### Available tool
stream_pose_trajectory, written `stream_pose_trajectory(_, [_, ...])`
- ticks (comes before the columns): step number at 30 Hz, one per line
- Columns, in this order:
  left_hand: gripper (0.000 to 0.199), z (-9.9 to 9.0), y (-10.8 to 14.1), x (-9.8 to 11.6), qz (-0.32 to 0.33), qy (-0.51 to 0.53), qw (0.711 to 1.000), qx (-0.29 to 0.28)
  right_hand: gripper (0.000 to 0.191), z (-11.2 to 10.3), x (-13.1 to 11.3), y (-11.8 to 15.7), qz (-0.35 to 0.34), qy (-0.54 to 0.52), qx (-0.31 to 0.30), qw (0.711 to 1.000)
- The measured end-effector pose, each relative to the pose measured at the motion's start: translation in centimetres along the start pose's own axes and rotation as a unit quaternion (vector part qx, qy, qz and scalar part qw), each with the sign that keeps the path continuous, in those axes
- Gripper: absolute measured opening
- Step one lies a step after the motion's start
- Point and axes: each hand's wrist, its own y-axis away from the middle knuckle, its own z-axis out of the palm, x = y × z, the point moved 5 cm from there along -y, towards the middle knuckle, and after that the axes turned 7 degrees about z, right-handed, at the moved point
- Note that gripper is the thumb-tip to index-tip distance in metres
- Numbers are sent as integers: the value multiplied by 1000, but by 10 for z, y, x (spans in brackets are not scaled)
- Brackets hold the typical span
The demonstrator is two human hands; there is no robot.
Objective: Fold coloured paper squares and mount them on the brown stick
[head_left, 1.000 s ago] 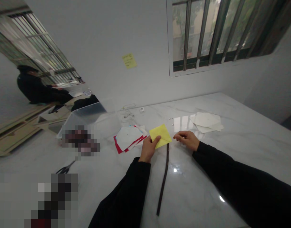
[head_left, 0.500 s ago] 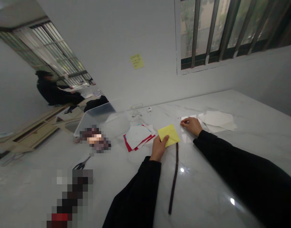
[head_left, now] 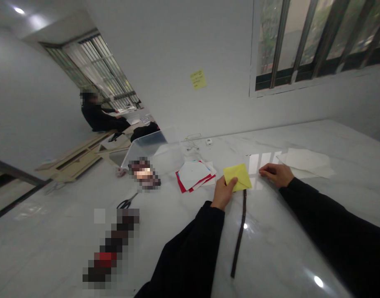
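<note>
One yellow envelope (head_left: 238, 171) in my left grip (head_left: 223, 192), thumb flat on its folded side, other fingers mostly hidden. My right grip (head_left: 278, 174) is just right of the envelope, fingertips bunched narrow; too small to tell if they pinch anything. Tiny bits (head_left: 246, 155) on the bench (head_left: 277, 248) beyond the envelope's upper right; pale sheets (head_left: 308, 160) further right. Left of envelope: paper stack (head_left: 194, 174), red and white. Nearer me than envelope: dark strip (head_left: 240, 236), far end by its lower edge. Handling, my judgement: light thumb pressure so paper won't crease, left wrist steady, right fingertips close so nothing small slips.
</note>
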Motion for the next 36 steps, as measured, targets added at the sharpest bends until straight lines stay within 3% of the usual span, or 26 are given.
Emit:
stream_pose_trajectory(7, [33,2,3,2,20,-22,1000,-6,38,-21,6,25,52,9,26,998])
stream_pose_trajectory(14, [33,-1,14,10,34,-55,998,-4,37,-11,11,24,79,-121,-25,989])
stream_pose_trajectory(23, [35,3,14,9,23,-34,999,-24,39,-5,17,23,108,-186,-62,975])
stream_pose_trajectory(30, [37,5,14,5,8,-23,999,-22,41,-6,9,25,123,-186,-69,972])
stream_pose_trajectory(36, [35,12,17,11,-4,-20,1000,-15,42,-7,-21,29,67,-256,-89,960])
